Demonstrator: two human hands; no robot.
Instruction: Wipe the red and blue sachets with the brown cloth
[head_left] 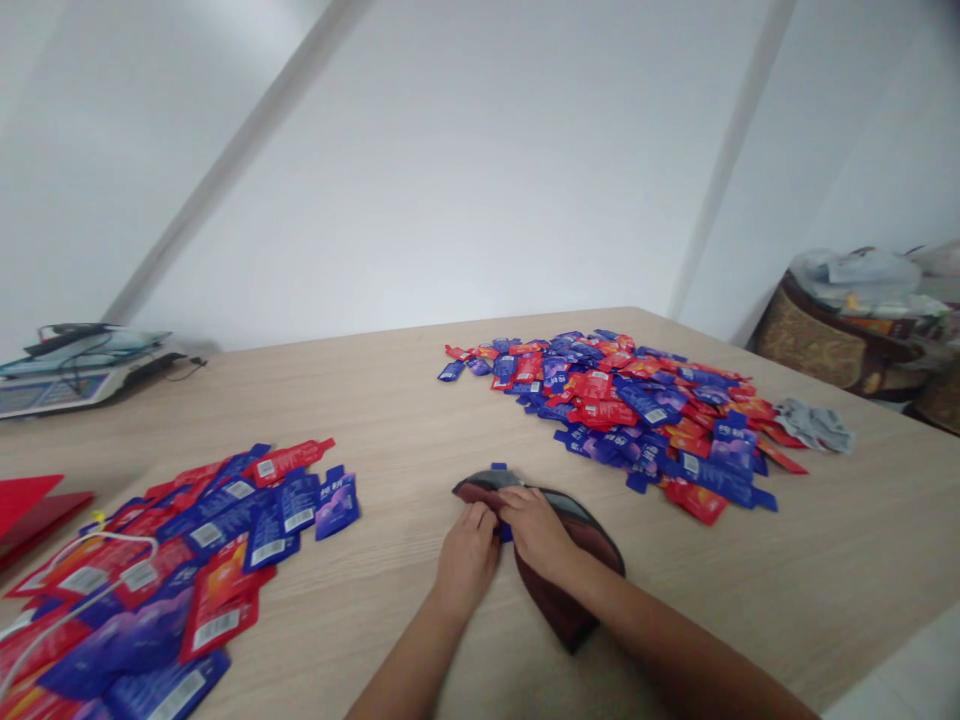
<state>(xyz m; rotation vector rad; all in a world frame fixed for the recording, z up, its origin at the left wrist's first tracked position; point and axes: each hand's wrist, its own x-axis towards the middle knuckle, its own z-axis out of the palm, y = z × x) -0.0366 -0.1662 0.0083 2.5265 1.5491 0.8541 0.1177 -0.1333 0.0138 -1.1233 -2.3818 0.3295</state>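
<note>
A broad table (420, 400) of pale wood grain carries everything here. Toward its far right side from the dark pouch lies the biggest heap, a spread pile of packets (630, 405) in blue and red, flat and glossy, many showing a white barcode patch. To the left of the pouch, reaching the near left edge of the view, lies a second heap of packets (187, 560) of the same two colours, with a thin white cord looped over it. Far off to the pouch's left, at the table's back edge, stands a weighing scale (75, 370). Beyond the big pile, to the pouch's right, a small crumpled grey bag (817, 425) lies on the wood.

The dark pouch (570, 560) lies flat on the table near the front, between the two heaps. It is maroon-brown, soft and limp, with a greyish sheen along its upper rim, and its mouth points away from the person. A blue packet (499, 468) pokes out just past that rim.

The left hand (469, 550) and right hand (536, 525) meet at the pouch's mouth, touching each other. Each grip is curled nearly shut, fingertips pinching the pouch's edge; a sliver of blue shows between them.
</note>
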